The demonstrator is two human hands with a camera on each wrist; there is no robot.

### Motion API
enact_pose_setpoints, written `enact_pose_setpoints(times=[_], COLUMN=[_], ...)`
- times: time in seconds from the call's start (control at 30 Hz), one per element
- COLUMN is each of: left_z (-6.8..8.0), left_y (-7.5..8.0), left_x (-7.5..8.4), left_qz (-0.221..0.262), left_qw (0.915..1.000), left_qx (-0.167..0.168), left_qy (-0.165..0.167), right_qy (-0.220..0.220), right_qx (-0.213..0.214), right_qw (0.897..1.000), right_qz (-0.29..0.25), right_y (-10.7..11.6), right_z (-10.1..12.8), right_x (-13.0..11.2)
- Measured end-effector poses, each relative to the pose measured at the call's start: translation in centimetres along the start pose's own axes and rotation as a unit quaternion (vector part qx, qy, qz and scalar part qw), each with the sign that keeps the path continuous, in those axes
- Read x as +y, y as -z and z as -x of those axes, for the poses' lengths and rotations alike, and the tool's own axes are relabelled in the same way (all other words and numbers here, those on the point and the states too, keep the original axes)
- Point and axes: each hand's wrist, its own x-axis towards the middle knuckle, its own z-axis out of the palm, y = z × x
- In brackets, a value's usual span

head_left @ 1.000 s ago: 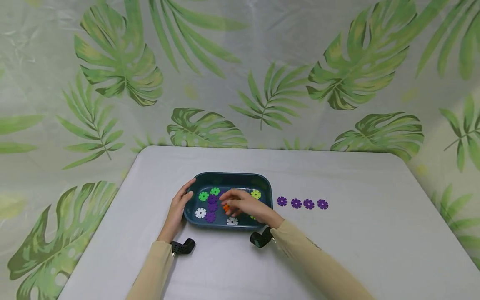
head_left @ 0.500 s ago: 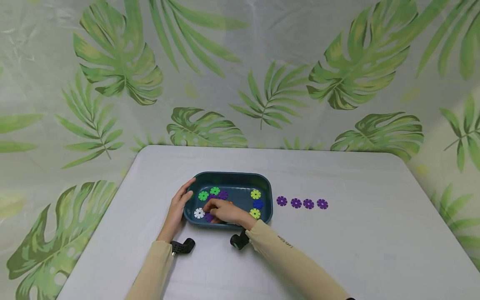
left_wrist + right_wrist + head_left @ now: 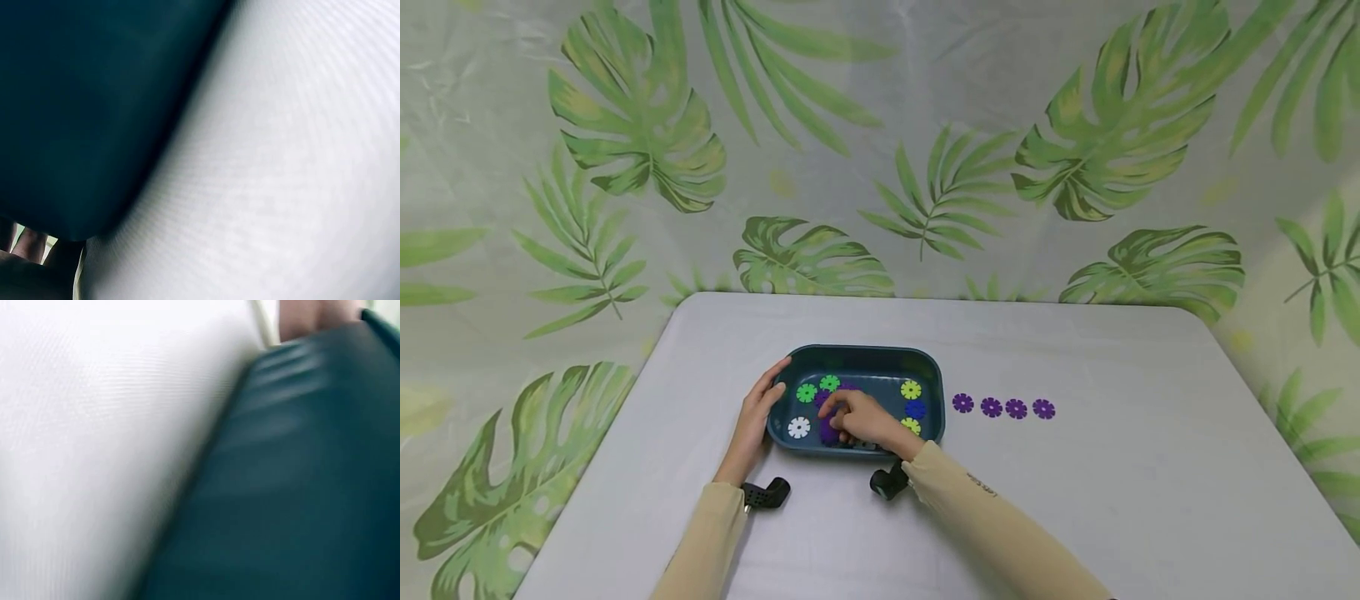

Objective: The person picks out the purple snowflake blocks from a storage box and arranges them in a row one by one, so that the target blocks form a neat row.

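A wide table spread with white cloth (image 3: 1112,492) lies in front of me, and the deep, dark teal, rounded-rectangular tray, plastic by the look of it (image 3: 865,359), sits on it left of centre. My left hand (image 3: 756,419) grips the tray's left end, thumb over the rim and fingers along the outside, only partly spread. My right hand (image 3: 865,419) is down inside the tray, its fingers bent and nearly closed about a purple, notched, flower-shaped disc (image 3: 829,432) that I seem to pinch; how firmly, and whether a second piece is caught with it, I can't tell, as both wrist views show mostly tray wall and cloth.

I judge that I'm at the picking step, drawing purple pieces out of the mix. Four matching purple discs (image 3: 1017,408) lie in a row on the cloth just right of the tray, so the next move probably calls for lifting this one over the rim toward them.

Around my fingers in the tray lie two green discs (image 3: 807,392), a white disc (image 3: 799,427), two yellow discs (image 3: 911,389) and a blue disc (image 3: 915,409).
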Motion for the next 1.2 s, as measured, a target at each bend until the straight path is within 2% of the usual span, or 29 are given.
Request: enact_pose_setpoints(times=[0.2,0.33,0.47,0.7,0.87,1.03,1.2], left_z=[-0.1,0.0,0.0,0.0,0.0,0.1,0.1], left_y=[0.0,0.0,0.0,0.0,0.0,0.0,-0.1], left_x=[-0.1,-0.2,-0.2,-0.2,-0.2,-0.1,-0.1], left_qz=[-0.001,-0.001,0.004,0.004,0.006,0.009,0.011], left_qw=[1.0000,1.0000,1.0000,1.0000,1.0000,0.9999,0.9999], left_qx=[-0.001,0.001,0.003,0.002,0.002,0.004,0.003], left_qy=[-0.008,-0.005,-0.001,-0.001,-0.001,0.000,-0.001], right_qy=[0.020,0.025,0.020,0.009,-0.027,-0.071,-0.112], right_qx=[0.003,0.031,0.061,0.124,0.178,0.217,0.237], right_qw=[0.996,0.994,0.993,0.988,0.980,0.972,0.965], right_qz=[-0.087,-0.099,-0.103,-0.092,-0.085,-0.051,-0.001], right_y=[3.3,6.3,10.0,16.8,20.6,22.7,23.3], right_z=[1.9,3.7,5.6,10.0,13.2,15.5,16.5], right_x=[0.1,0.3,1.5,5.5,9.4,12.6,14.5])
